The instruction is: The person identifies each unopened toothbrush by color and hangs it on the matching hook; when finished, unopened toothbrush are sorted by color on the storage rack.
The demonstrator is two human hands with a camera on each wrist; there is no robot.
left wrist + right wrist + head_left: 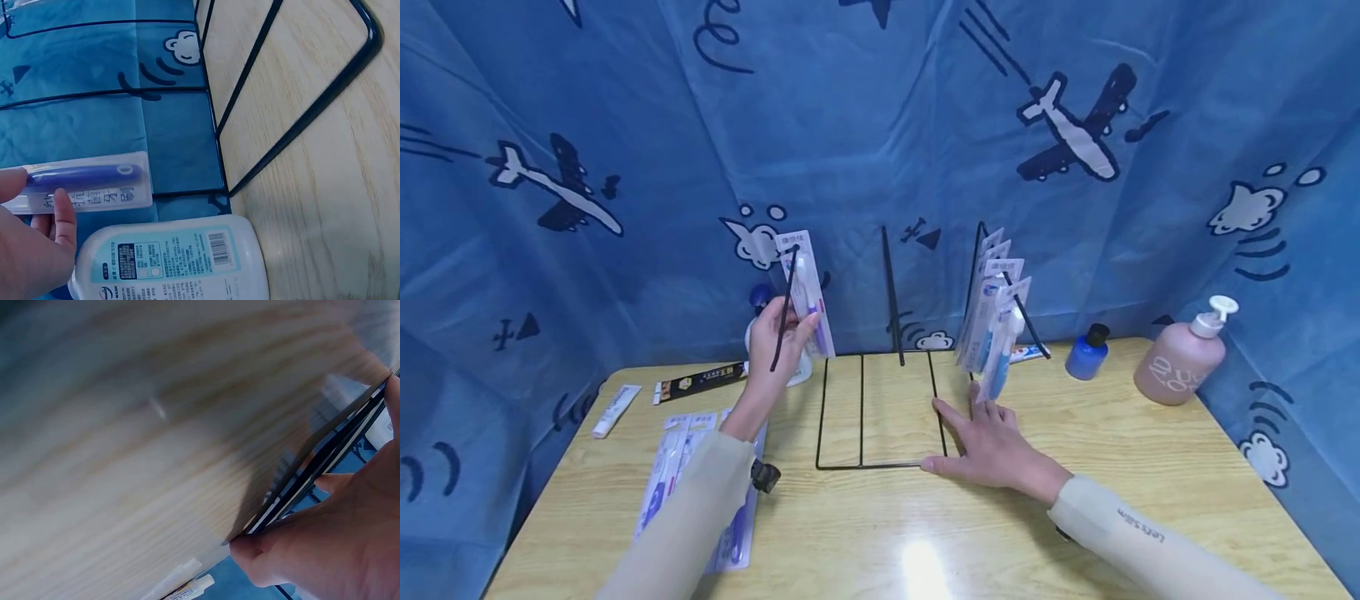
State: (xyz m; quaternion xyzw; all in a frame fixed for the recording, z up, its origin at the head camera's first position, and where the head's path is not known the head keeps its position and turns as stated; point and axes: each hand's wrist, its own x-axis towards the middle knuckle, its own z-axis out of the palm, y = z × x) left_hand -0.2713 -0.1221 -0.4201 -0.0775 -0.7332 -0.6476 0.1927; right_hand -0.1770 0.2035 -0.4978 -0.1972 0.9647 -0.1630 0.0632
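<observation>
My left hand (777, 337) pinches a purple toothbrush in a clear blister pack (808, 292) between thumb and fingers. The pack's top overlaps the left hook of a black wire display rack (861, 417) in the head view. In the left wrist view the purple handle (81, 178) shows through the plastic, beside the thumb. With its fingers spread, my right hand (988, 446) rests on the right front part of the rack's base. Several packaged blue toothbrushes (1000, 333) hang on the rack's right hook, just above that hand. The middle hook carries nothing.
More packaged purple toothbrushes (658, 475) lie at the left, partly under my left sleeve. Behind them are a black toothpaste box (700, 383) and a small white tube (616, 411). A white bottle (175, 262) stands behind my left hand. At right are a blue bottle (1086, 354) and pink pump bottle (1180, 362).
</observation>
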